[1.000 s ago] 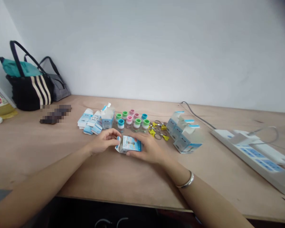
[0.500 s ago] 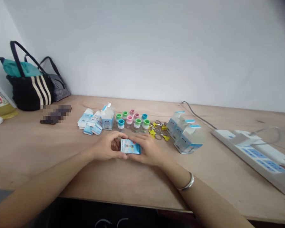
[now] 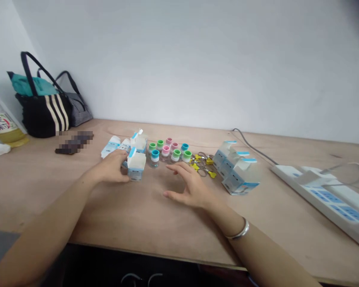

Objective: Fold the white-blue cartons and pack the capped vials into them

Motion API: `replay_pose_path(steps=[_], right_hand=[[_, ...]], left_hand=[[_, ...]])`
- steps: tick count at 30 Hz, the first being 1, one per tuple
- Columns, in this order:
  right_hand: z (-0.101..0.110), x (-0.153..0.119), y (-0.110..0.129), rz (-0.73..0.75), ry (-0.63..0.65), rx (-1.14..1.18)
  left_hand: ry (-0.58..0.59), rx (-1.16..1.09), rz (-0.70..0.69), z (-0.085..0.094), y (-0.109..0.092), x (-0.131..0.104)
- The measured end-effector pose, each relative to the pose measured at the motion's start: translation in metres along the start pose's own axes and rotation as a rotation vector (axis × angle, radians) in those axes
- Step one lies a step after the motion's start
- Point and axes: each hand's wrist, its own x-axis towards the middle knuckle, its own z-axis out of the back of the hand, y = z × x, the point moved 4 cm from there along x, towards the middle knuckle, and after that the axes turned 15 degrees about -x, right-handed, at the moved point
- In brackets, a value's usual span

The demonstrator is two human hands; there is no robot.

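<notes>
Just right of the left hand (image 3: 112, 166), fingers parted, contact unclear: small box (image 3: 136, 167), left of the table's (image 3: 131, 215) centre. Right hand (image 3: 191, 187): fingers wide. Counted: jars (image 3: 165, 150), nine; open boxes (image 3: 235, 175) toward the right edge, three.

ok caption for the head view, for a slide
Left hand beside an open box, right hand open and empty near colour-rimmed jars
</notes>
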Motion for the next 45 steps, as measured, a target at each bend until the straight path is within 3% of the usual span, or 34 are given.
replay_pose_path(steps=[5,9,13,16,19,25,28,31,34,36,39,41,43,45], right_hand=[[-0.001,-0.001,0.001,0.015,0.036,0.022],[0.0,-0.002,0.001,0.023,0.045,0.026],[-0.001,-0.002,0.001,0.049,0.052,0.044],[-0.003,-0.002,0.001,0.057,0.071,0.054],[-0.003,-0.002,0.001,0.064,0.078,0.051],[-0.002,-0.002,0.0,0.094,0.083,0.04],[-0.003,-0.003,0.0,0.097,0.087,0.043],[-0.004,-0.003,0.001,0.086,0.083,0.058],[-0.002,-0.001,-0.001,-0.01,0.008,0.089],[0.0,-0.001,-0.009,-0.148,-0.089,0.142],[0.0,-0.004,-0.028,-0.364,-0.237,0.333],[-0.003,-0.006,-0.042,-0.453,-0.274,0.512],[-0.009,-0.005,-0.05,-0.495,-0.245,0.669],[-0.014,-0.003,-0.054,-0.518,-0.186,0.81]], left_hand=[[0.004,0.262,-0.045,-0.006,0.005,0.01],[-0.069,0.415,-0.042,0.002,0.009,0.01],[-0.078,0.474,0.066,0.018,0.021,0.006],[-0.203,0.507,0.213,0.027,0.03,0.005],[-0.314,0.54,0.31,0.025,0.037,0.009],[-0.309,0.558,0.281,0.011,0.038,0.014],[-0.444,0.519,0.216,0.017,0.028,0.011],[-0.76,0.491,0.066,0.032,0.012,0.002],[-0.979,0.452,-0.294,0.035,-0.007,-0.008],[-0.914,0.45,-0.623,0.023,-0.021,-0.015],[-0.55,0.513,-1.05,-0.009,-0.041,-0.027],[-0.372,0.576,-1.213,-0.027,-0.051,-0.037],[-0.377,0.647,-1.296,-0.035,-0.059,-0.047],[-0.465,0.713,-1.332,-0.038,-0.063,-0.052]])
